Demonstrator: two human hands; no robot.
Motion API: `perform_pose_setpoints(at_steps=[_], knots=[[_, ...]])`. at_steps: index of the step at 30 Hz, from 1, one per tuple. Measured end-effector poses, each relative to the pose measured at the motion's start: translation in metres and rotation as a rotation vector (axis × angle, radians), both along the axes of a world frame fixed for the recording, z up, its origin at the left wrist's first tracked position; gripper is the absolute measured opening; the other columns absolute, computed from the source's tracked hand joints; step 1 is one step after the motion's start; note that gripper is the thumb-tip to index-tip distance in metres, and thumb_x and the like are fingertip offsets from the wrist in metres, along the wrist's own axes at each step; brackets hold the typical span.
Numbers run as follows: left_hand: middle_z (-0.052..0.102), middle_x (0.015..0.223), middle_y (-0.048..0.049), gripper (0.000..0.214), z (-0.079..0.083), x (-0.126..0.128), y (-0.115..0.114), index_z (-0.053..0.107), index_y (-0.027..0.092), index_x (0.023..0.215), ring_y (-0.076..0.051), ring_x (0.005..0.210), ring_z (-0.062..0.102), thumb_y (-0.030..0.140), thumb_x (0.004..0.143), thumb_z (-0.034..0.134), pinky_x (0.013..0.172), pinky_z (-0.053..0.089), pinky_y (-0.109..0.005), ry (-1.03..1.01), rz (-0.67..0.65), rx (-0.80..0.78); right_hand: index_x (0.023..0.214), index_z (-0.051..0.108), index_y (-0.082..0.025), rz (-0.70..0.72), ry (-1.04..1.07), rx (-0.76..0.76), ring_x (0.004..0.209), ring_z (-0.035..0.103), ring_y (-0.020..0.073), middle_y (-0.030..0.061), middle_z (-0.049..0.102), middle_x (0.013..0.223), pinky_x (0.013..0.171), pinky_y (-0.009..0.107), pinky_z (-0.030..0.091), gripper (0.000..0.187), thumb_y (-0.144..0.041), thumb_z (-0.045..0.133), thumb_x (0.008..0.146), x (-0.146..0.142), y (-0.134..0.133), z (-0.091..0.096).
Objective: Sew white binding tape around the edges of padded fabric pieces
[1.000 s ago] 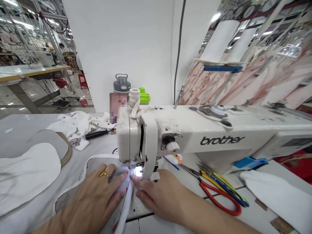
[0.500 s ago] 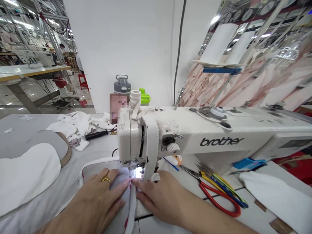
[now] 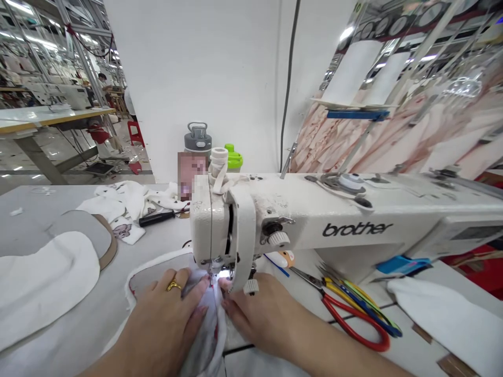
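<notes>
My left hand (image 3: 163, 309), with a gold ring (image 3: 173, 285), lies on a light grey fabric piece (image 3: 149, 280) with a white bound edge. Its fingers are spread, and the index fingertip is just left of the needle area (image 3: 212, 277). On the other side, my right hand (image 3: 263, 309) has its thumb and index finger closed at the white edge (image 3: 220, 335); its other fingers are partly hidden behind the sewing machine (image 3: 222, 225). Small red spots show along the seam. The machine's lamp lights the fabric beneath the presser foot.
Red-handled scissors (image 3: 353, 319) and yellow and blue-handled tools (image 3: 363, 303) lie right of my forearm. White cut pieces (image 3: 51, 277) lie left, near a black-handled screwdriver (image 3: 157, 218). Behind the machine stand a grey-lidded bottle (image 3: 197, 137) and a green-lidded one (image 3: 233, 157).
The fabric's near edge has shifted slightly right and its outline has turned a little. My left hand has moved slightly right with it; my right hand stays almost in place.
</notes>
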State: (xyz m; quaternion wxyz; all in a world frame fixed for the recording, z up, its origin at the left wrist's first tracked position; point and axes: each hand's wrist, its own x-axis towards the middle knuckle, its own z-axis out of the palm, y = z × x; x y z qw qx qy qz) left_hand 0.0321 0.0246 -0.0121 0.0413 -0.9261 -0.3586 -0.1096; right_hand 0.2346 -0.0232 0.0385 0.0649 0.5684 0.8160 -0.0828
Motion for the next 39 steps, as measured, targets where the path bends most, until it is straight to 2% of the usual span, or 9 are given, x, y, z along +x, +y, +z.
perform_pose_setpoints(at_steps=[3, 8, 14, 20, 25, 28, 33, 36, 39], knots=[[0.065, 0.091, -0.0115, 0.04, 0.0, 0.001, 0.0, 0.073, 0.025, 0.108, -0.031, 0.085, 0.057, 0.026, 0.097, 0.035, 0.073, 0.047, -0.048, 0.013, 0.003, 0.041, 0.108, 0.074, -0.018, -0.017, 0.012, 0.031, 0.091, 0.072, 0.03, 0.0114, 0.077, 0.102, 0.078, 0.04, 0.054, 0.037, -0.029, 0.039, 0.106, 0.002, 0.0, -0.002], [0.065, 0.094, -0.0124, 0.039, 0.0, 0.0, 0.0, 0.074, 0.022, 0.093, -0.031, 0.087, 0.058, 0.024, 0.096, 0.036, 0.075, 0.047, -0.048, -0.026, -0.017, 0.032, 0.096, 0.075, -0.017, -0.034, 0.044, 0.098, 0.087, 0.071, 0.0299, 0.0124, 0.076, 0.096, 0.072, 0.039, 0.052, 0.033, -0.03, 0.045, 0.103, 0.004, 0.001, -0.005], [0.065, 0.107, -0.0136, 0.037, 0.004, -0.006, 0.003, 0.072, 0.022, 0.109, -0.032, 0.096, 0.06, 0.029, 0.098, 0.037, 0.081, 0.052, -0.051, -0.13, -0.024, -0.092, 0.099, 0.074, -0.015, -0.069, 0.014, 0.101, 0.09, 0.07, 0.0293, 0.0146, 0.075, 0.103, 0.071, 0.036, 0.047, 0.032, -0.032, 0.046, 0.103, 0.005, 0.005, -0.001], [0.068, 0.113, -0.0109, 0.035, 0.012, -0.011, 0.008, 0.071, 0.023, 0.12, -0.029, 0.103, 0.063, 0.027, 0.097, 0.044, 0.088, 0.056, -0.044, -0.177, -0.048, -0.061, 0.087, 0.073, -0.018, -0.043, 0.031, 0.087, 0.076, 0.069, 0.0216, 0.0072, 0.075, 0.085, 0.057, 0.031, 0.033, 0.033, -0.03, 0.046, 0.102, 0.007, 0.008, 0.004], [0.07, 0.115, -0.0091, 0.035, 0.023, -0.016, 0.013, 0.071, 0.024, 0.121, -0.029, 0.104, 0.065, 0.026, 0.096, 0.046, 0.088, 0.057, -0.042, -0.137, -0.119, -0.017, 0.1, 0.071, -0.019, -0.067, 0.08, 0.092, 0.078, 0.069, 0.0213, 0.0059, 0.075, 0.086, 0.056, 0.029, 0.033, 0.026, -0.028, 0.047, 0.1, 0.005, -0.001, 0.02], [0.071, 0.12, -0.0054, 0.034, 0.024, -0.031, -0.002, 0.071, 0.035, 0.12, -0.028, 0.105, 0.067, 0.025, 0.094, 0.052, 0.091, 0.056, -0.045, -0.099, -0.148, -0.014, 0.108, 0.069, -0.021, 0.0, 0.11, 0.063, 0.086, 0.069, 0.0213, 0.0048, 0.075, 0.097, 0.062, 0.027, 0.041, 0.022, -0.028, 0.052, 0.096, -0.007, -0.025, 0.028], [0.066, 0.137, -0.0013, 0.053, 0.004, -0.076, -0.062, 0.066, 0.043, 0.125, -0.023, 0.122, 0.064, 0.011, 0.088, 0.045, 0.1, 0.054, -0.038, -0.131, -0.14, 0.096, 0.12, 0.064, -0.023, 0.143, 0.134, 0.099, 0.082, 0.068, 0.024, 0.0057, 0.071, 0.099, 0.063, 0.03, 0.049, 0.035, -0.034, 0.067, 0.087, -0.037, -0.08, -0.022], [0.067, 0.135, -0.0068, 0.043, -0.005, -0.095, -0.096, 0.064, 0.031, 0.13, -0.028, 0.12, 0.065, 0.035, 0.087, 0.06, 0.093, 0.06, -0.041, -0.072, -0.134, 0.267, 0.122, 0.062, -0.022, 0.057, 0.174, 0.303, 0.084, 0.065, 0.0267, 0.0077, 0.068, 0.097, 0.069, 0.035, 0.052, 0.033, -0.023, 0.063, 0.09, -0.052, -0.104, -0.062], [0.074, 0.121, -0.0158, 0.06, -0.009, -0.102, -0.111, 0.064, 0.014, 0.126, -0.032, 0.104, 0.073, 0.056, 0.082, 0.064, 0.077, 0.064, -0.04, -0.06, -0.07, 0.432, 0.11, 0.063, -0.023, -0.042, 0.25, 0.392, 0.085, 0.064, 0.0266, 0.0072, 0.066, 0.096, 0.072, 0.037, 0.051, 0.021, -0.017, 0.06, 0.089, -0.063, -0.111, -0.072]])
